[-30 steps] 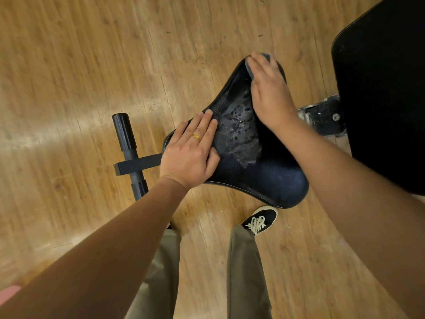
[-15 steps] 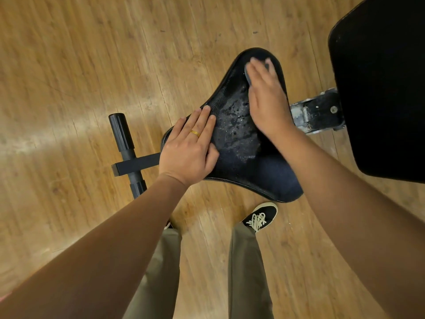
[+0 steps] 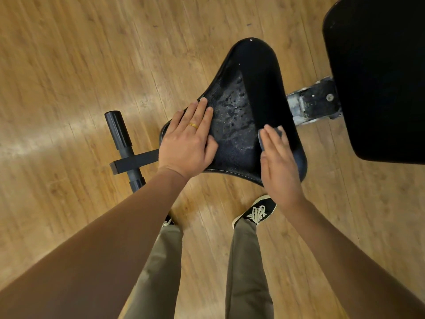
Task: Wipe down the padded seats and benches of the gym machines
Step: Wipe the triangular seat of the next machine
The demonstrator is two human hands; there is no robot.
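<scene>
A black padded seat [image 3: 255, 72] of a gym machine fills the middle of the view, narrow at the far end and wide near me. Wet droplets cover its centre. My left hand [image 3: 187, 143] lies flat on the seat's near left corner, fingers straight, a gold ring on one finger. My right hand [image 3: 279, 166] presses a dark blue-grey cloth [image 3: 274, 134] flat onto the seat's near right part; only the cloth's edge shows past the fingertips.
A large black back pad [image 3: 379, 77] stands at the right, joined to the seat by a scuffed metal bracket [image 3: 314, 103]. A black foot bar with a roller [image 3: 118, 132] juts out left of the seat. Wooden floor [image 3: 69, 65] lies all around; my shoe [image 3: 257, 211] stands below the seat.
My right hand has slid the cloth from the seat's far narrow end down to its near right part. The left hand has stayed in place on the left corner.
</scene>
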